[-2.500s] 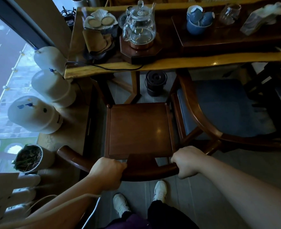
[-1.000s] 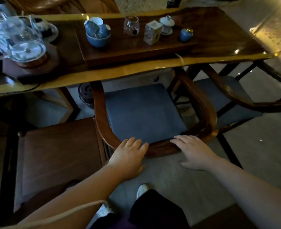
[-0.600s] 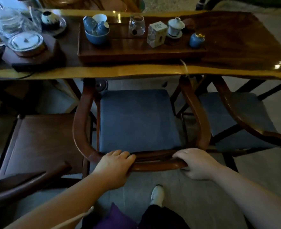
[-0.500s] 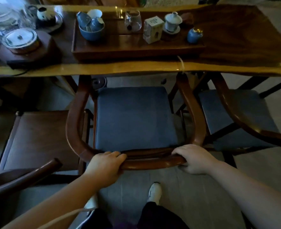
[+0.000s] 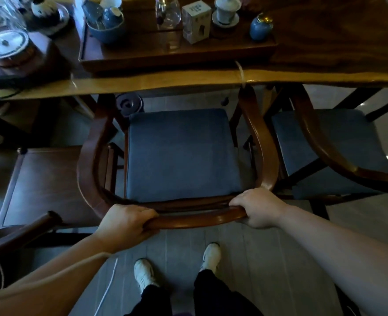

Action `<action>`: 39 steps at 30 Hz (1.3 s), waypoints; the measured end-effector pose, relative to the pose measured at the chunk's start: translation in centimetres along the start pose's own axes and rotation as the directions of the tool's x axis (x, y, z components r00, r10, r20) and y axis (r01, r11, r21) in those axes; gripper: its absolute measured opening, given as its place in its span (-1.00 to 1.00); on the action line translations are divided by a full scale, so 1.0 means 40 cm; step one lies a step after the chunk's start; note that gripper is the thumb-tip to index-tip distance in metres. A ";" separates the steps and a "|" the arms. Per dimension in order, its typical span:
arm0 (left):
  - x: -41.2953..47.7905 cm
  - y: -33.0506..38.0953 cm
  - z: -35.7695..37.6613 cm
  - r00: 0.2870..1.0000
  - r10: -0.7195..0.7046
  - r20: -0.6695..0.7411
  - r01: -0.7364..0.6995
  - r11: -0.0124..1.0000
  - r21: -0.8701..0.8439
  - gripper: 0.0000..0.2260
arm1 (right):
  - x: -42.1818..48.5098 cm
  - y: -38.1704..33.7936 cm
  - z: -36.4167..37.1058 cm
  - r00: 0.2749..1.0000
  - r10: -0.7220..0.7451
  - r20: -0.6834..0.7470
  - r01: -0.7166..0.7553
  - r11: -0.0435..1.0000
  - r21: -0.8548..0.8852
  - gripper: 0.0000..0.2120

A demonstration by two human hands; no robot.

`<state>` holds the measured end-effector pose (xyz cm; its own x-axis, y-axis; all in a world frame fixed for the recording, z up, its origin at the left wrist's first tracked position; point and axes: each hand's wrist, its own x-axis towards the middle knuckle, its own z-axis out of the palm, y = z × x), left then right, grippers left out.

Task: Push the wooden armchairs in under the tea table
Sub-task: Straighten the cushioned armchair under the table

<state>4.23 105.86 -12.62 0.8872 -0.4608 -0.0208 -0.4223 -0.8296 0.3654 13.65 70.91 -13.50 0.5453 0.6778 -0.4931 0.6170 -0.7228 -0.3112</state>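
A wooden armchair with a blue seat cushion (image 5: pixel 181 153) stands in front of me, its curved back rail (image 5: pixel 197 218) nearest. My left hand (image 5: pixel 125 224) grips the rail's left part and my right hand (image 5: pixel 257 207) grips its right end. The arm tips reach under the front edge of the tea table (image 5: pixel 165 82). To the left is an armchair with a bare wooden seat (image 5: pixel 44 185), mostly out from the table. At the right a second blue-cushioned armchair (image 5: pixel 325 151) sits partly under the table.
The table carries a wooden tray (image 5: pixel 177 55) with blue cups, a glass, a small box and a lidded cup, plus a glass kettle (image 5: pixel 5 39) at the left. A dark round bin (image 5: pixel 129 106) stands on the floor under the table. My feet stand on grey floor tiles.
I have left the bare-seat armchair and taken hold of the blue-cushioned one with both hands. Over the last half second the view has closed in on the table.
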 end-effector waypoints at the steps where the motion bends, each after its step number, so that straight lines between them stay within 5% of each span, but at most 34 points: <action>1: 0.007 0.013 0.003 1.000 0.004 -0.002 -0.004 1.000 -0.006 -0.77 | -0.010 0.008 0.002 1.000 0.003 0.004 -0.003 1.000 -0.005 -0.88; 30: 0.171 0.202 0.080 0.999 0.002 0.043 -0.006 0.997 0.075 -0.71 | -0.182 0.204 0.022 0.997 0.071 0.031 -0.074 0.991 0.109 -0.94; 37: 0.165 0.225 0.061 0.982 -0.063 0.176 0.051 0.996 0.071 -0.76 | -0.188 0.195 0.016 0.994 0.105 0.035 -0.108 0.991 0.085 -0.89; 39: 0.163 0.238 0.044 0.963 -0.091 0.254 0.065 0.992 0.110 -0.60 | -0.194 0.177 -0.008 0.988 0.134 0.077 -0.138 0.989 0.053 -0.69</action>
<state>5.66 94.40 -10.90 0.8460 -0.4478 -0.2894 -0.3812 -0.8875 0.2590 13.96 60.59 -11.62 0.5775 0.5624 -0.5918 0.5045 -0.8158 -0.2829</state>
